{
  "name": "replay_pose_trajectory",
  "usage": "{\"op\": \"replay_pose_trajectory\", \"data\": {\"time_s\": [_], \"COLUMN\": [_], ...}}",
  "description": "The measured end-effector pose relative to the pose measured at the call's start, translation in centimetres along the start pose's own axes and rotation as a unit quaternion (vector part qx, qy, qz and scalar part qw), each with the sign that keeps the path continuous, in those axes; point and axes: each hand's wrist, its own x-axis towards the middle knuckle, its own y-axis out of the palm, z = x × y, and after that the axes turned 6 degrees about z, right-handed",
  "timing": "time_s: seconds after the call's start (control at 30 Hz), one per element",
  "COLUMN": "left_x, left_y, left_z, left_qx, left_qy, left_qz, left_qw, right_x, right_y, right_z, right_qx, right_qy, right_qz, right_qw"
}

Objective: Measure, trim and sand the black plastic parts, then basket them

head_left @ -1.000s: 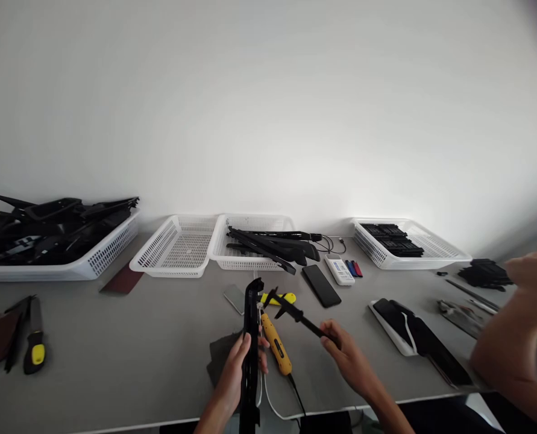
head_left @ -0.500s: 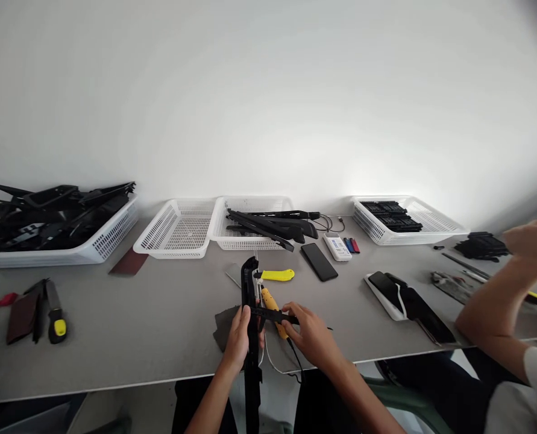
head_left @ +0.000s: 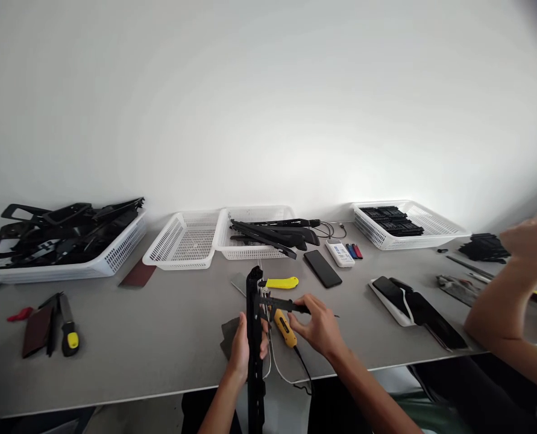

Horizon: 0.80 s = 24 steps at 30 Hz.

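Long black part [head_left: 254, 361] held lengthwise across the table's [head_left: 169, 331] near edge, between the left hand's [head_left: 238, 355] thumb and fingers, curled around both sides. Right hand [head_left: 319, 330]: thumb and fingertips nearly closed, pinching a black caliper [head_left: 286, 305], its measuring end at the part's side. Orange-yellow tool [head_left: 285, 329] below.

Long, narrow black plastic strip [head_left: 254, 361], held lengthwise; slender black sliding caliper [head_left: 279, 303], held crosswise, its jaw end at the strip's right side, near the top.
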Motion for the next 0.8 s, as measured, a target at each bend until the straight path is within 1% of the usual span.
{"op": "replay_pose_trajectory", "data": {"time_s": [0.07, 0.17, 0.27, 0.37, 0.47, 0.6, 0.7, 0.8], "left_x": [0.0, 0.2, 0.4, 0.4, 0.4, 0.3, 0.4, 0.4], "left_y": [-0.1, -0.2, -0.4, -0.5, -0.4, -0.1, 0.0, 0.0], "left_z": [0.1, 0.2, 0.3, 0.3, 0.1, -0.1, -0.1, 0.0], "left_qx": [0.015, 0.033, 0.042, 0.041, 0.042, 0.038, 0.031, 0.036], "left_qy": [-0.015, -0.033, -0.041, -0.031, -0.022, -0.019, 0.005, 0.006], "left_qz": [0.006, 0.016, 0.030, 0.034, 0.028, 0.022, 0.008, 0.007], "left_qw": [1.000, 0.999, 0.998, 0.998, 0.998, 0.999, 0.999, 0.999], "right_x": [1.9, 4.6, 6.2, 6.6, 6.7, 6.8, 6.8, 6.8], "right_y": [0.7, 2.2, 3.7, 4.4, 4.4, 4.2, 4.5, 5.0], "right_z": [-0.7, -2.1, -3.2, -3.7, -4.1, -4.4, -4.4, -4.3], "right_qx": [-0.016, -0.043, -0.066, -0.081, -0.091, -0.095, -0.096, -0.094], "right_qy": [-0.007, -0.021, -0.044, -0.065, -0.074, -0.068, -0.060, -0.059], "right_qz": [-0.020, -0.030, -0.026, -0.021, -0.019, -0.025, -0.027, -0.023], "right_qw": [1.000, 0.998, 0.997, 0.994, 0.993, 0.993, 0.993, 0.994]}}
